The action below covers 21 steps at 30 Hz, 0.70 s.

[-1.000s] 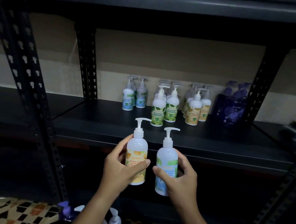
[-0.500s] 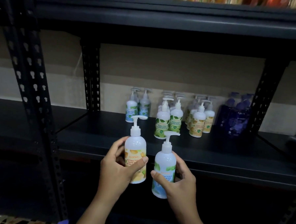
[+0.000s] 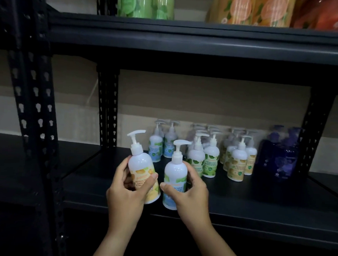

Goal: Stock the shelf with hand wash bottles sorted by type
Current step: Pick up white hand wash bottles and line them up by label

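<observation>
My left hand point(image 3: 126, 196) grips a white pump bottle with a yellow label point(image 3: 142, 169), tilted a little to the left. My right hand point(image 3: 190, 193) grips a white pump bottle with a blue-green label point(image 3: 175, 179), held upright. Both bottles hang over the front edge of the black shelf point(image 3: 258, 209). At the back of the shelf stand grouped bottles: two blue-label bottles point(image 3: 155, 146), several green-label bottles point(image 3: 203, 159), several yellow-label bottles point(image 3: 238, 162) and dark purple bottles point(image 3: 276, 159).
A perforated black upright point(image 3: 36, 105) rises at the left, another point(image 3: 107, 109) behind it and one point(image 3: 317, 127) at the right. The shelf above carries green bottles point(image 3: 145, 3) and orange bottles point(image 3: 252, 10). Bare shelf surface lies in front of the groups.
Both hands have carried their bottles up and forward over the shelf's front edge. The yellow-label bottle has tilted left. The view has risen, showing the upper shelf.
</observation>
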Motion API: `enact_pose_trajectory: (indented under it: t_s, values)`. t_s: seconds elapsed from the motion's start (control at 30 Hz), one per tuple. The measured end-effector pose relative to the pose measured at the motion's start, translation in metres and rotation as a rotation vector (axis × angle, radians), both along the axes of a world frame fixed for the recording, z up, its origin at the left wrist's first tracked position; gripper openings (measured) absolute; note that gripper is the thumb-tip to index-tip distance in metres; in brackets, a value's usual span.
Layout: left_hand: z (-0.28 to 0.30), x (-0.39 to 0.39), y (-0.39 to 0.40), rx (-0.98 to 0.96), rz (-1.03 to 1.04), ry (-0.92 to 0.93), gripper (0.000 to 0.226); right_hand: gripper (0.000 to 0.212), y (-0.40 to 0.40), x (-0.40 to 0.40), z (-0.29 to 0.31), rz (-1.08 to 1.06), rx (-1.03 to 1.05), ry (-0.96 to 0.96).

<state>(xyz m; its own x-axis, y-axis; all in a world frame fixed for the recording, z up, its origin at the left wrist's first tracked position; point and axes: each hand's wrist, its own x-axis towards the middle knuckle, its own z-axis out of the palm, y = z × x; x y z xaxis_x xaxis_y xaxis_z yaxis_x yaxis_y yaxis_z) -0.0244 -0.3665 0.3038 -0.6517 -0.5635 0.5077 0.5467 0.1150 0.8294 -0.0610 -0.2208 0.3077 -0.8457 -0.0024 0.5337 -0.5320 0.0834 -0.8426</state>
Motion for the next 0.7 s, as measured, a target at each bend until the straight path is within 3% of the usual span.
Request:
enact_pose_trajectory:
  t_s: [0.7]
  values:
    - [0.000,-0.036,-0.023,0.183,0.087,0.054,0.079,0.087,-0.072,-0.174,-0.009,-0.294,0.298,-0.136]
